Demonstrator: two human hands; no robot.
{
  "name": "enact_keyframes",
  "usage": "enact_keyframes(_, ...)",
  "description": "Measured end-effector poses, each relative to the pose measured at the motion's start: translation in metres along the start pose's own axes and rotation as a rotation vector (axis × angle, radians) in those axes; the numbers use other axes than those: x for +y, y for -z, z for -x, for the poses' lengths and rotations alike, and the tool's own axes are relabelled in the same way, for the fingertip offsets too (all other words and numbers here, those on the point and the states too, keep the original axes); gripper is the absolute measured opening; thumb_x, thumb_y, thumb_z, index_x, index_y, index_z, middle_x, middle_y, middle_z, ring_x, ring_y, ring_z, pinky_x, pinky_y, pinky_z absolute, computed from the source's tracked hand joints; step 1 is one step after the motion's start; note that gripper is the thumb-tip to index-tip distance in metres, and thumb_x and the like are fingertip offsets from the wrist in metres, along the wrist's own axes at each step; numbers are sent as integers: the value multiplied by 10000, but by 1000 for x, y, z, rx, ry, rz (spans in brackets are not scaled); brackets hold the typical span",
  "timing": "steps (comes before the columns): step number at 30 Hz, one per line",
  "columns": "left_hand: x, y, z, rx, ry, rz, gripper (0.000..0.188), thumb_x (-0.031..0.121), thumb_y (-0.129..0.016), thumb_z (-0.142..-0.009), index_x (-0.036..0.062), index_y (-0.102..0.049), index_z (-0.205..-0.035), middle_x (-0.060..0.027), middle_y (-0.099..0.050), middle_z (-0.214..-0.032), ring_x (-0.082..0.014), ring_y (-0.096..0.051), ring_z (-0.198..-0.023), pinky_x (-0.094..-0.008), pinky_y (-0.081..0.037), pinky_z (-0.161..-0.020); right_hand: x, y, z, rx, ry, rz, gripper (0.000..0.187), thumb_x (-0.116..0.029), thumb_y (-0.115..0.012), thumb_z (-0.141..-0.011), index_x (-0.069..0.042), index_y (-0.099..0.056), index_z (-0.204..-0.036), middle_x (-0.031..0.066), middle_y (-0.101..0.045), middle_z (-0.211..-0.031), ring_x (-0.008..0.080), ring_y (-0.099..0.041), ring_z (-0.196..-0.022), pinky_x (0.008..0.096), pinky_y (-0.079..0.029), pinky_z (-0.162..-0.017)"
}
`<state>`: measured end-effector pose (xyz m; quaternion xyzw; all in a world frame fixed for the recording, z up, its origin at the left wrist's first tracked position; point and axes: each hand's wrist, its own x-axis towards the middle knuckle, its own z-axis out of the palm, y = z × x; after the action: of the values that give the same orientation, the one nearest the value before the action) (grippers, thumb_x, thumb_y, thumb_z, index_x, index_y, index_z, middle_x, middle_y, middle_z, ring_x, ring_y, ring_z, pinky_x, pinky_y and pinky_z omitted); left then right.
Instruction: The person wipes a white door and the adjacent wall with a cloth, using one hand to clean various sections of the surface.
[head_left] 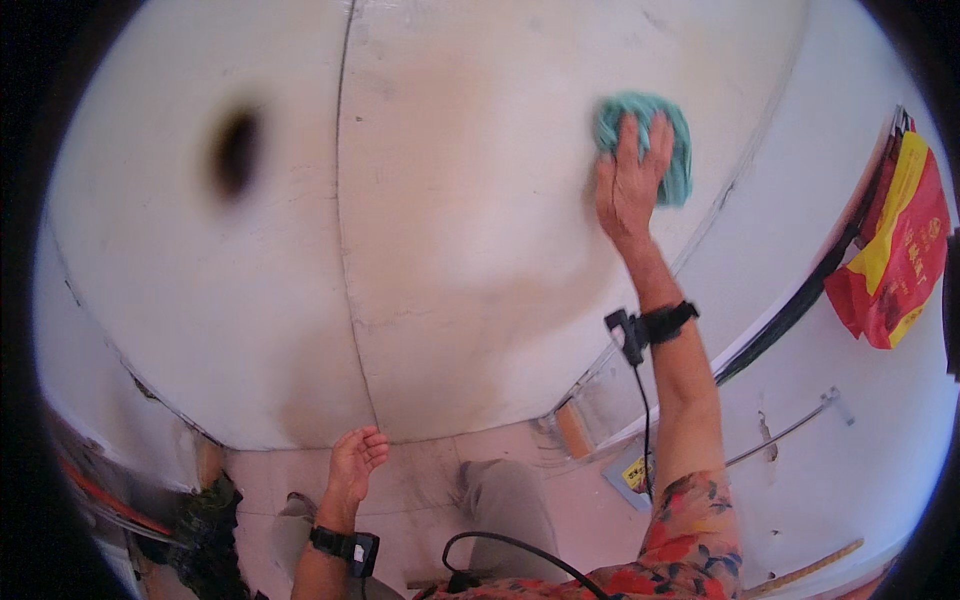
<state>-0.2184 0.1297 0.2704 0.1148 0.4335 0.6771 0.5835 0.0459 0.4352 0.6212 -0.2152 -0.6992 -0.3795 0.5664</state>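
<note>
One teal cloth I see, under the right hand, fingers outspread, against the pale surface; the left hand, loosely open, hangs well below.

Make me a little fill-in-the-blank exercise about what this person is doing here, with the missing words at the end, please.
1. The cloth is held against the pale surface by the person's ____ hand.
2. The left hand holds ____.
3. At the right of the picture is a bag coloured red and ____.
4. The strap around the right wrist is ____ in colour.

Missing words: right; nothing; yellow; black.
</note>
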Motion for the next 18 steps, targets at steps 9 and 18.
enact_keyframes(9,-16,-7,-5,-41,57,-2,264,261,-483,-893,30,-561,-994,-100,-632,-868,-181,-615,-751,-302,-512,-681,146,7,-60,68,-268,130,571,-289,-430,-858,-12,-310,-1342,303,-270,-1358,438,-245,-1250,501,-168,-1045)
enact_keyframes(18,-16,-2,-4,-23,59,-49,277,277,-476,-896,32,-559,-997,-108,-636,-878,-197,-617,-755,-321,-512,-694,74,3,102,69,-694,60,588,-258,-407,-858,14,-260,-1357,338,-258,-1342,457,-228,-1249,512,-147,-1042)
